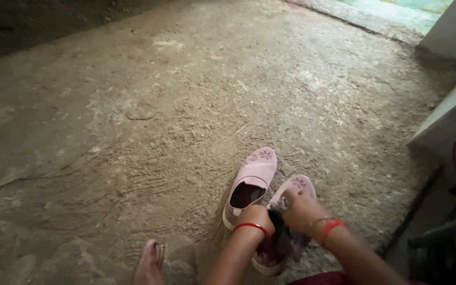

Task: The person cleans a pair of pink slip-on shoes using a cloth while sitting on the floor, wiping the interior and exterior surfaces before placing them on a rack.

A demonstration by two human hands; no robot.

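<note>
1. The left hand [257,215] was at the heel end of the near shoe [286,221], fingers curled down onto the shoe's opening; how tight the grip was could not be told, since the fingertips were hidden behind the hand.
2. The right hand [301,208] lay over the middle of the same shoe, fingers bent and closed on a dark cloth [281,240] that hung into and over the shoe's opening. The fingertips themselves were blurred.
3. The near shoe was a pink slip-on with a flower pattern on the toe. It stood on the floor [186,105], toe pointing away from the person, heel near the bottom edge of the view.
4. The far shoe [250,186], its pink mate, stood just to the left, toe also pointing away and a little to the right. Its dark opening was uncovered and no hand touched it. The two shoes were side by side, touching or nearly so; which could not be told.
5. A red bangle [252,227] sat on the left wrist; a red band [331,228] and a thin bangle sat on the right wrist.
6. A bare foot [150,261] rested on the floor to the left of the hands, apart from both shoes.
7. The floor was rough, brown and uneven, with a pale wall [452,126] at the right edge.
</note>
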